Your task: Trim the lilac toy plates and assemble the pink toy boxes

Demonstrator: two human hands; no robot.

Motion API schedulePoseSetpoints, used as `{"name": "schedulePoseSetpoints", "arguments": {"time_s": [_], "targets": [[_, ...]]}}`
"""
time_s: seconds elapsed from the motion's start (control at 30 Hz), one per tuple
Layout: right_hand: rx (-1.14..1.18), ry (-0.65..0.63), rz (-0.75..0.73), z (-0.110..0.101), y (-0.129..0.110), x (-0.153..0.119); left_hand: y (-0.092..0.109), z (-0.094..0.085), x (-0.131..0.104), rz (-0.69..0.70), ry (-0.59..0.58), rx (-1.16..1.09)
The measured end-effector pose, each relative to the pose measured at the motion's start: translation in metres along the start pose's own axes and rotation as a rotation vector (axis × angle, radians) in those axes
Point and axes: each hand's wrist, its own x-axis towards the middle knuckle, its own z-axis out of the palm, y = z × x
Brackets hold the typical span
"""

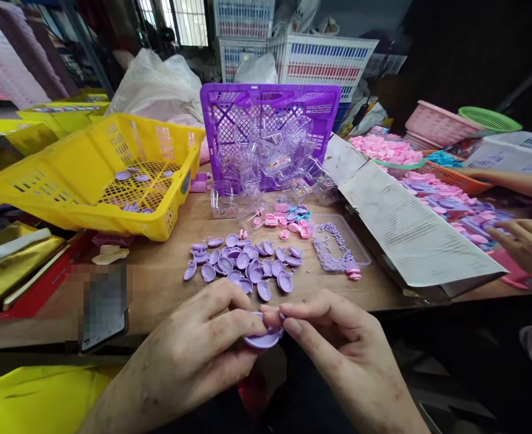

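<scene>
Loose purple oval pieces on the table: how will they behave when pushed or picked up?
The loose purple oval pieces look like thin molded plastic, so probably light and fairly stiff. Their rounded, dished shapes suggest they may rock or skid. Many overlap, so pushing one would likely shift its neighbours.

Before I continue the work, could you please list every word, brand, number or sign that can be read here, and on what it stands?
No text is readable.
Clear boxes: small printed labels, too small and blurred.
Yellow basket: an oval mark near its corner, unreadable.
Phone: mostly pixelated, the rest unreadable.
Purple piece in the left fingers: no lettering visible.
</scene>
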Motion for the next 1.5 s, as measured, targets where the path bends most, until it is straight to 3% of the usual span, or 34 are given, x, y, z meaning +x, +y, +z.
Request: {"name": "schedulePoseSetpoints", "arguments": {"time_s": [0.33, 0.6, 0.8, 1.0, 1.2, 1.33, 1.43, 1.5], "targets": [[-0.064, 0.013, -0.060, -0.002, -0.002, 0.000, -0.002, 0.002, 0.000, 0.001, 0.003, 0.001], [-0.202, 0.077, -0.202, 0.004, 0.000, -0.003, -0.001, 0.010, -0.006, -0.003, 0.043, 0.028], [-0.192, 0.131, -0.139, 0.007, 0.014, -0.015, -0.005, 0.019, -0.011, -0.030, 0.063, 0.003], [-0.170, -0.033, 0.007, -0.010, 0.016, -0.010, -0.014, 0.011, -0.003, -0.045, 0.086, 0.068], [-0.133, -0.020, 0.044, -0.016, 0.018, -0.001, -0.018, 0.008, 0.002, -0.053, 0.104, 0.133], [-0.355, 0.014, -0.013, -0.045, 0.024, 0.013, -0.045, 0.011, -0.004, -0.090, 0.149, 0.241], [-0.727, 0.178, -0.085, -0.096, 0.032, 0.044, -0.093, 0.015, -0.011, -0.114, 0.162, 0.343], [-0.945, 0.280, -0.056, -0.133, 0.039, 0.073, -0.126, 0.020, -0.011, -0.109, 0.146, 0.381]]}}
